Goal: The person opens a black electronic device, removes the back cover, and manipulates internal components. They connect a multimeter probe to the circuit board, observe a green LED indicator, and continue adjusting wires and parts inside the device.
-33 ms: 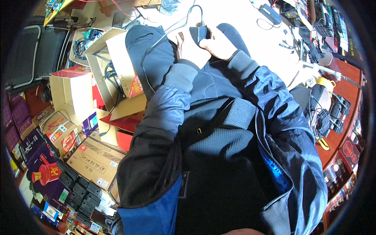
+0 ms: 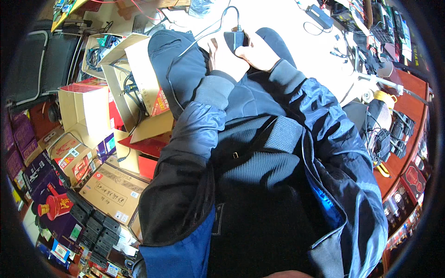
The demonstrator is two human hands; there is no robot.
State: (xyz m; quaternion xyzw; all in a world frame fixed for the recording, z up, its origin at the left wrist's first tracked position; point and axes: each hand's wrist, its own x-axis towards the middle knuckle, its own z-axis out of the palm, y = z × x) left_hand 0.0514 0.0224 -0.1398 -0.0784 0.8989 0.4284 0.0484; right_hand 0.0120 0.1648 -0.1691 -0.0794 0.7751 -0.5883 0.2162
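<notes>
Between my knees, at the far middle, both hands are closed around a small black power adapter [image 2: 236,39]. My left hand [image 2: 228,59] wraps its near left side, with the fingers partly hidden behind it. My right hand [image 2: 259,53] grips the right side, and its thumb lies on the top face. A dark cable [image 2: 221,18] leaves the adapter's far end, loops up and left, then runs down over my left knee. Glare washes out part of both hands.
Open cardboard boxes [image 2: 82,116] with cables stand at the left, above a closed carton [image 2: 111,189]. Another black adapter [image 2: 319,16] lies on the bright floor at the far right. A reddish table [image 2: 412,88] holding black gear is on the right. A folding chair [image 2: 41,65] stands far left.
</notes>
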